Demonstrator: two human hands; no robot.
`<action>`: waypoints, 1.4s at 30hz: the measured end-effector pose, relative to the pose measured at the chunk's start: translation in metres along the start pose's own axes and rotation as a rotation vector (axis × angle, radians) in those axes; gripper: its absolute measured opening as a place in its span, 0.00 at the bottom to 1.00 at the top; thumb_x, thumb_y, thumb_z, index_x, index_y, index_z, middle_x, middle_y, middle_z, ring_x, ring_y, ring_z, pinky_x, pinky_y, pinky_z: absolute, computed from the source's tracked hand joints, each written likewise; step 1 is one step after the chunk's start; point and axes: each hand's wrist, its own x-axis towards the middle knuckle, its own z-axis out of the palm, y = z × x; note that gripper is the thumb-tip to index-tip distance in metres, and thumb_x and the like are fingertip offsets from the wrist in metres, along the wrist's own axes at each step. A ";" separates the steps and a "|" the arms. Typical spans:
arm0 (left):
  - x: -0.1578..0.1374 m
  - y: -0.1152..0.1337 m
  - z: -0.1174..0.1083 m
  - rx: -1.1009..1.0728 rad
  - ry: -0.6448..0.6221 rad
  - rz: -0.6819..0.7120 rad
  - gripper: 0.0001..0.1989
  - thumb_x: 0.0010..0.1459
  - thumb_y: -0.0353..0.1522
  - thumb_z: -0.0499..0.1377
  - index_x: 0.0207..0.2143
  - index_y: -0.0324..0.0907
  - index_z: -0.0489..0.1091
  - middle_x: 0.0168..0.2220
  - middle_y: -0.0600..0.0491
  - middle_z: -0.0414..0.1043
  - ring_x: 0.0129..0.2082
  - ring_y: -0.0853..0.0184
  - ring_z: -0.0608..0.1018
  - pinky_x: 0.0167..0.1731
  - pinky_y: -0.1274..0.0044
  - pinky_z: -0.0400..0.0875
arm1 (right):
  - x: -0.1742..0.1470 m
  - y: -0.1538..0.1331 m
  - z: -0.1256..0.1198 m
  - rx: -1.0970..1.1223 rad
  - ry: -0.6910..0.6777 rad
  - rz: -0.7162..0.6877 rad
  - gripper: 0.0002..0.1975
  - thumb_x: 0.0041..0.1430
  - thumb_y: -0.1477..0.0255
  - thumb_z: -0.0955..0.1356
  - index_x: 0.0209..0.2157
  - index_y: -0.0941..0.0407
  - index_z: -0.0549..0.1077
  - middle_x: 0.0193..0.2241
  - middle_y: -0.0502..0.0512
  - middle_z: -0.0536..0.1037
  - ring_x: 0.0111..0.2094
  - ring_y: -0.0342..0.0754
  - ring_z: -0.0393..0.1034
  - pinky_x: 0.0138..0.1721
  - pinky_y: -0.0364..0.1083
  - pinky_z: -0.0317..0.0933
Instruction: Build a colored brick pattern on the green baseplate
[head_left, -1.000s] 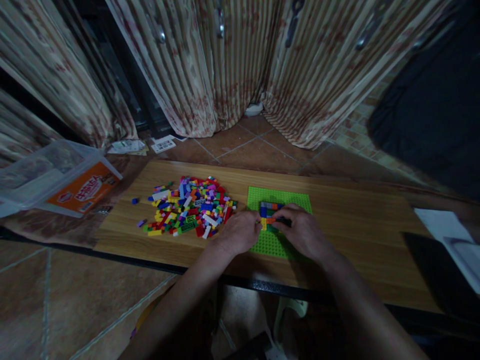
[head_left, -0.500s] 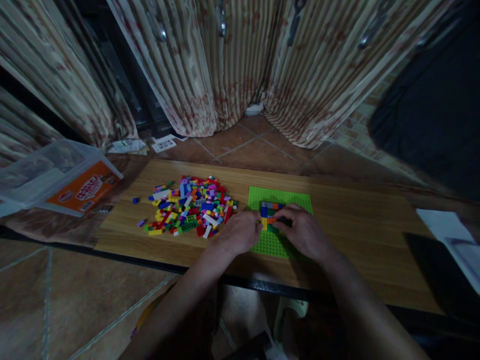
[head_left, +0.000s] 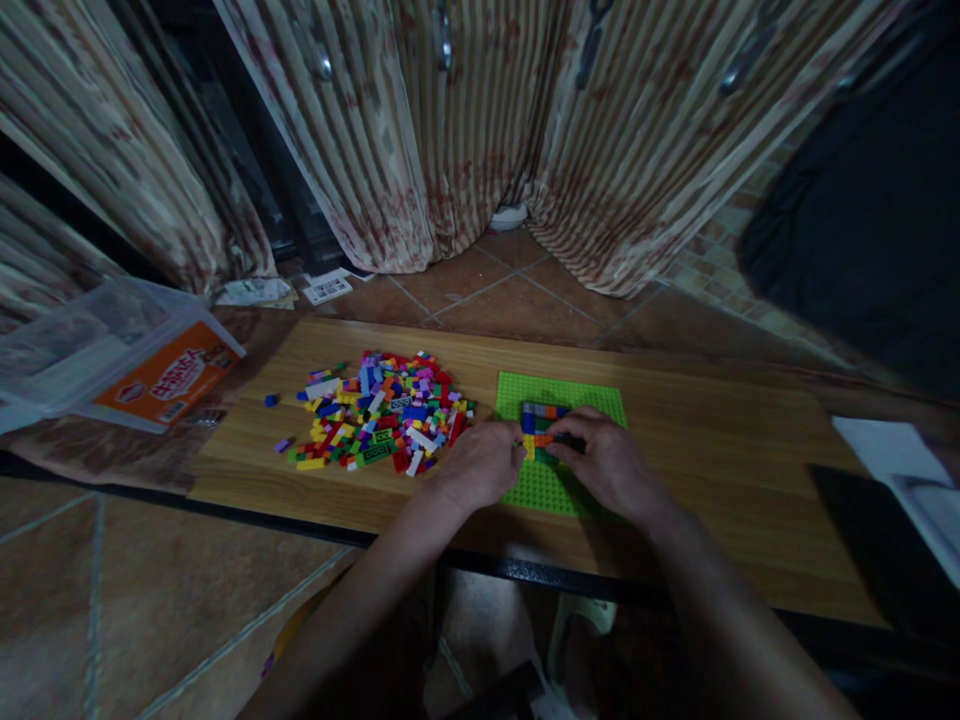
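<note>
A light green studded baseplate (head_left: 551, 490) lies on the wooden board. On it stands a small block of joined toy bricks (head_left: 529, 424) in blue, grey, orange, yellow and dark green. My left hand (head_left: 487, 462) is closed at the left side of these bricks, its fingertips by the yellow one. What it pinches, if anything, is hidden. From the right, my right hand (head_left: 604, 455) reaches over the bricks, thumb and fingers closed on their right end. The fingers cover part of the bricks there.
A heap of loose coloured bricks (head_left: 390, 410) spreads over the wooden board (head_left: 720, 470) left of the baseplate. A clear plastic box (head_left: 127, 350) with an orange label stands at far left. White paper (head_left: 892, 450) and a dark flat object (head_left: 862, 540) lie at right.
</note>
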 end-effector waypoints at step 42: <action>0.003 0.008 0.015 0.044 0.172 0.073 0.13 0.60 0.28 0.53 0.46 0.43 0.70 0.42 0.50 0.74 0.42 0.64 0.77 0.46 0.72 0.72 | -0.001 0.014 0.005 0.242 0.039 0.104 0.04 0.52 0.68 0.71 0.32 0.49 0.80 0.33 0.51 0.75 0.37 0.48 0.70 0.41 0.50 0.62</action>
